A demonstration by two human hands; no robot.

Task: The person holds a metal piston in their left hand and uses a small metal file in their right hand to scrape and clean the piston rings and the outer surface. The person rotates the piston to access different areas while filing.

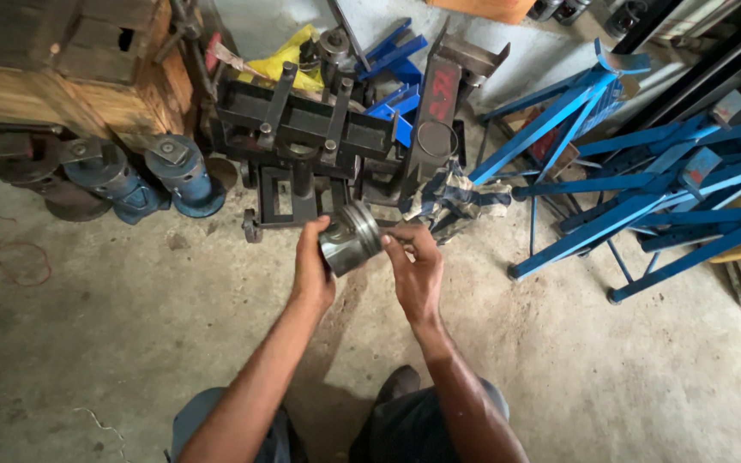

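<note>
Both bare forearms reach forward from the bottom of the view and converge toward the middle. The left hand (312, 273) is raised with its back to the camera, fingers curled up and forward in a grasp, thumb tucked out of sight. The right hand (415, 270) angles inward, wrist slightly bent, its thumb and forefinger pinched together near the left hand's fingertips.
</note>
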